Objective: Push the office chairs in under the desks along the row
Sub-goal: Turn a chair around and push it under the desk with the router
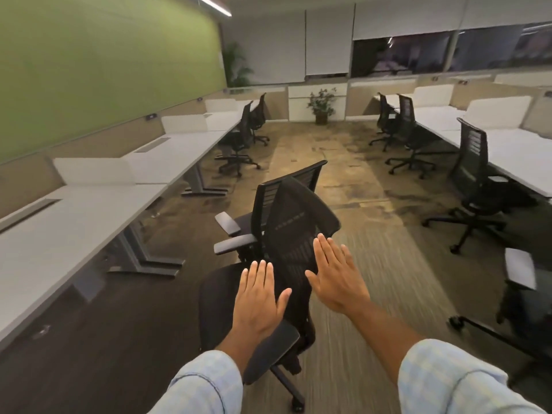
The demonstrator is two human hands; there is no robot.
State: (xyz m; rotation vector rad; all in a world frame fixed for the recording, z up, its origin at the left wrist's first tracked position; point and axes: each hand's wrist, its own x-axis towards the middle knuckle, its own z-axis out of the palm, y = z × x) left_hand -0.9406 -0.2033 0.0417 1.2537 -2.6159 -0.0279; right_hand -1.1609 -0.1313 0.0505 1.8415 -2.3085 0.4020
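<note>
A black mesh office chair (294, 231) stands out in the aisle just in front of me, its seat turned toward the left desk row (53, 234). A second black chair (294, 182) stands right behind it, also out from the desks. My left hand (260, 297) is flat and open, fingers together, over the near chair's seat and backrest. My right hand (336, 274) is open too, palm forward, at the right side of the backrest. Whether either palm touches the chair I cannot tell. Neither hand grips anything.
Two more black chairs (242, 138) sit at the far left desks. The right desk row (507, 153) has several chairs (475, 186) pulled out, one (522, 297) close at my right. A potted plant (322, 106) stands at the aisle's far end. Carpeted aisle runs between the rows.
</note>
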